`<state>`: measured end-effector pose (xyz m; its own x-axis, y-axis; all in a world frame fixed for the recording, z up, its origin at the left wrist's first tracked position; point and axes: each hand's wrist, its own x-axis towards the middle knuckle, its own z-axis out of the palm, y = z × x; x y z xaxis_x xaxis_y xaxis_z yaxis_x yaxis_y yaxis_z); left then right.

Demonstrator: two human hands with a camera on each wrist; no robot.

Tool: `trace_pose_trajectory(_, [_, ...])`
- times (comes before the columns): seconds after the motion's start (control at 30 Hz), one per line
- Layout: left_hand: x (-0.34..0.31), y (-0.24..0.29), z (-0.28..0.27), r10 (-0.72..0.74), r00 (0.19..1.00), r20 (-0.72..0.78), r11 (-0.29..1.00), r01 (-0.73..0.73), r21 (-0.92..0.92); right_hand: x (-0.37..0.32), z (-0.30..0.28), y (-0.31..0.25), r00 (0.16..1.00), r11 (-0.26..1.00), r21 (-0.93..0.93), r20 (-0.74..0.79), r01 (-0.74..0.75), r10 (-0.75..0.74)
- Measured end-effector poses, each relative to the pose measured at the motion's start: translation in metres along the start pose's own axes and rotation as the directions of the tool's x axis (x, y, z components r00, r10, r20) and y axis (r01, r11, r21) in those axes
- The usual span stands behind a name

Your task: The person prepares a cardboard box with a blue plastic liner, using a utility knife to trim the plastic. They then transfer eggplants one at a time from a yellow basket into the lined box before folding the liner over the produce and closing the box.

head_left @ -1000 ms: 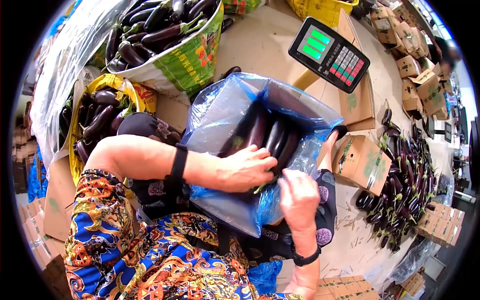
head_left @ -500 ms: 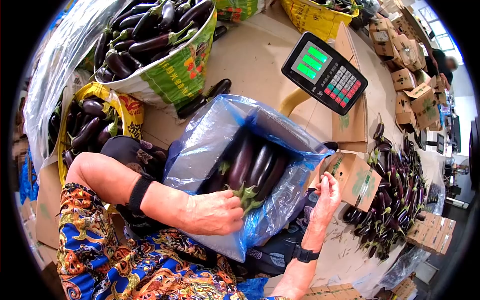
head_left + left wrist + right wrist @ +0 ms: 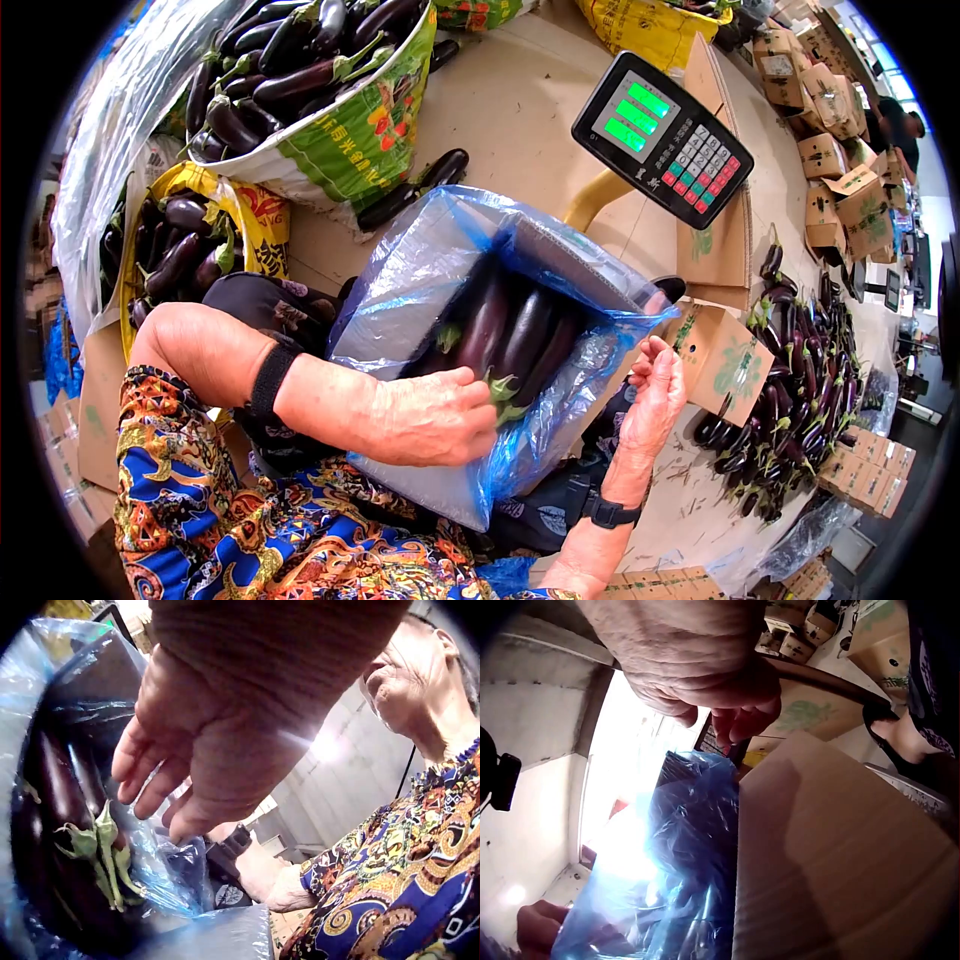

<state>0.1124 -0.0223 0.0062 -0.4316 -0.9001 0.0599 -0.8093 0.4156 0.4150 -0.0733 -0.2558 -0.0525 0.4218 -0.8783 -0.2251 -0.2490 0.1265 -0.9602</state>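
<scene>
Dark eggplants (image 3: pixel 485 325) lie side by side in a cardboard box lined with blue plastic film (image 3: pixel 400 285), their green stems toward the person. My left hand (image 3: pixel 430 415) is over the box's near left side, close to the stems; in the left wrist view that hand (image 3: pixel 202 750) has loosely bent, parted fingers and no eggplant in them. Beyond the box's right side is my right hand (image 3: pixel 652 400), its fingers loosely bent. The right wrist view shows this hand (image 3: pixel 712 690) above the film (image 3: pixel 694 817) and a cardboard flap (image 3: pixel 832 855), holding nothing visible.
A scale display (image 3: pixel 662 138) stands behind the box on a pole. Sacks of eggplants, one green and white (image 3: pixel 365 140), one yellow (image 3: pixel 262 225), are at the left. A closed carton (image 3: pixel 715 360) and an eggplant heap (image 3: pixel 800 390) lie right. Two loose eggplants (image 3: pixel 415 190) lie behind.
My left hand has moved off the eggplants toward the box's near left side. My right hand has left the film at the near side and moved outward to the right.
</scene>
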Motion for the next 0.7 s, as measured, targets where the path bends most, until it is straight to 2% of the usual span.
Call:
trace_pose_trajectory(0.23, [-0.003,-0.001,0.009,-0.032,0.999,0.034,0.999,0.031,0.037,-0.005,0.001,-0.001,0.999,0.998,0.068,0.041,0.008,-0.01])
trace_pose_trajectory(0.33, [0.001,-0.023,-0.004,-0.125,0.988,0.085,0.992,0.124,0.026,-0.009,0.004,-0.006,0.997,0.998,0.05,0.073,0.031,-0.035])
trace_pose_trajectory(0.37, [0.002,-0.036,-0.01,-0.181,0.983,-0.02,0.983,0.181,0.005,-0.01,0.005,-0.008,0.996,0.998,0.037,0.076,0.053,-0.055])
trace_pose_trajectory(0.4, [0.002,-0.05,-0.016,-0.233,0.955,-0.184,0.972,0.227,-0.056,-0.01,0.007,-0.009,0.994,0.997,0.023,0.081,0.075,-0.077])
trace_pose_trajectory(0.43, [0.004,-0.06,-0.022,-0.299,0.914,-0.273,0.954,0.288,-0.078,-0.011,0.008,-0.01,0.992,0.995,0.01,0.085,0.098,-0.098])
trace_pose_trajectory(0.47, [0.007,-0.063,-0.032,-0.397,0.852,-0.339,0.914,0.4,-0.065,-0.009,0.009,-0.012,0.989,0.995,0.023,0.108,0.1,-0.102])
trace_pose_trajectory(0.5, [0.007,-0.072,-0.038,-0.432,0.809,-0.398,0.9,0.413,-0.137,-0.009,0.012,-0.014,0.985,0.991,0.0,0.113,0.134,-0.134])
trace_pose_trajectory(0.57, [0.005,-0.089,-0.04,-0.476,0.714,-0.512,0.859,0.502,-0.1,-0.006,0.02,-0.02,0.971,0.978,-0.046,0.131,0.205,-0.198])
trace_pose_trajectory(0.6, [0.003,-0.1,-0.038,-0.498,0.696,-0.518,0.842,0.531,-0.097,-0.005,0.023,-0.026,0.981,0.989,-0.007,0.129,0.148,-0.146])
trace_pose_trajectory(0.67, [-0.004,-0.122,-0.024,-0.549,0.661,-0.511,0.807,0.579,-0.117,-0.004,0.032,-0.031,0.969,0.988,-0.041,0.201,0.152,-0.141])
trace_pose_trajectory(0.7, [-0.009,-0.133,-0.016,-0.609,0.657,-0.445,0.775,0.612,-0.157,-0.003,0.036,-0.033,0.962,0.986,-0.059,0.236,0.156,-0.138])
